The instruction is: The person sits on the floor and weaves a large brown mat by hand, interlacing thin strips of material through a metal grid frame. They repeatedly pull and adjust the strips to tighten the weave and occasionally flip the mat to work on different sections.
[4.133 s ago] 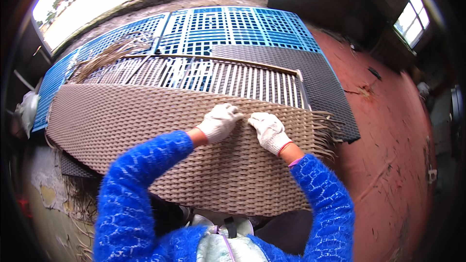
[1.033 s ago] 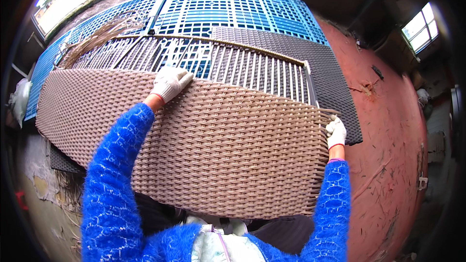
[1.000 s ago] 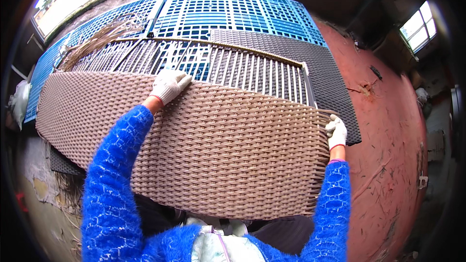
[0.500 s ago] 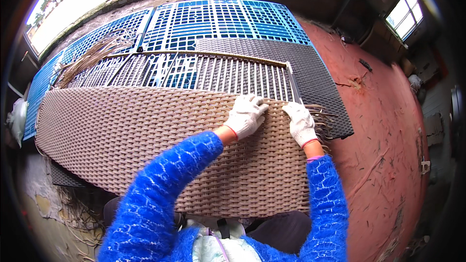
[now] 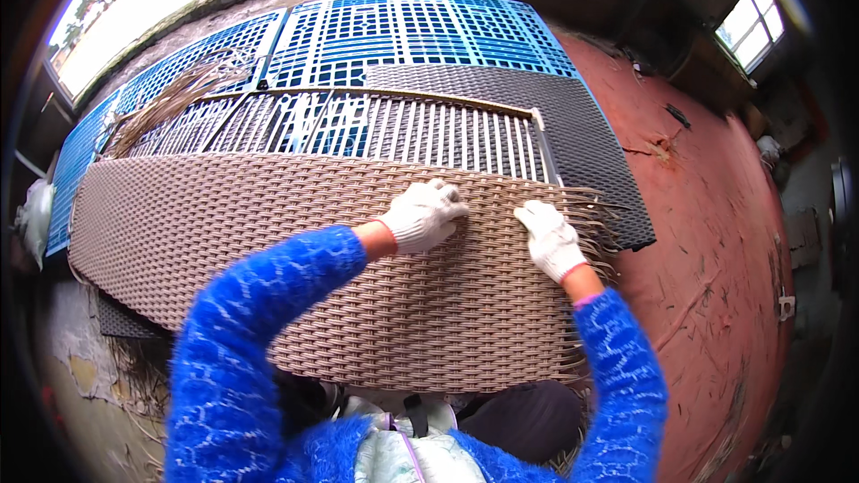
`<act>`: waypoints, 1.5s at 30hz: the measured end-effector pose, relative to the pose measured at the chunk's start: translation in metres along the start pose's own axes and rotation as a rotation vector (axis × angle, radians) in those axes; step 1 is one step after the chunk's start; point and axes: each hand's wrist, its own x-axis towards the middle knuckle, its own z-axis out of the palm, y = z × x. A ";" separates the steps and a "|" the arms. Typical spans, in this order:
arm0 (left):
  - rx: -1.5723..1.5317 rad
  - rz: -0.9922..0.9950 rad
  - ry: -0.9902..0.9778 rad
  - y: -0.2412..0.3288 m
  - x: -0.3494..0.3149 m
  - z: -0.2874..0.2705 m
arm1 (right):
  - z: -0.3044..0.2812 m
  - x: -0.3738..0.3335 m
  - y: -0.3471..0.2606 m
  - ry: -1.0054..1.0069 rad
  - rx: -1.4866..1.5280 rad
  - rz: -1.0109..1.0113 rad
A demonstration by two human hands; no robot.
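Observation:
A brown woven wicker panel [image 5: 295,268] lies in front of me, its near edge over my lap. Several loose strand ends [image 5: 586,207] stick out along its right side. My left hand [image 5: 422,216], in a white knitted glove, is on the upper middle of the weave with its fingers curled in. To the right, my right hand [image 5: 550,240], gloved alike, has its fingers bent and pressed together on the panel near the loose ends. Whatever either hand pinches is hidden. Beyond the weave, a frame of bare pale slats [image 5: 438,136] shows.
Blue plastic pallets [image 5: 420,22] lie underneath at the back, with a dark grey woven panel [image 5: 608,152] on them. A bundle of loose brown strands [image 5: 165,112] rests at the far left. The reddish floor [image 5: 707,259] on the right holds scattered scraps.
My left hand has moved left along the weave, away from the right hand. My right hand has come slightly nearer to me, off the weave's far edge.

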 end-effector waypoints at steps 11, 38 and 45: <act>0.044 0.015 -0.087 -0.025 -0.142 -0.029 | -0.017 0.012 -0.113 -0.161 0.310 -0.295; 0.083 -0.389 0.243 -0.131 -0.112 -0.054 | 0.028 0.150 -0.150 0.342 0.201 -0.286; 0.175 -0.252 0.204 -0.124 -0.140 -0.031 | 0.049 0.131 -0.189 0.312 0.153 -0.361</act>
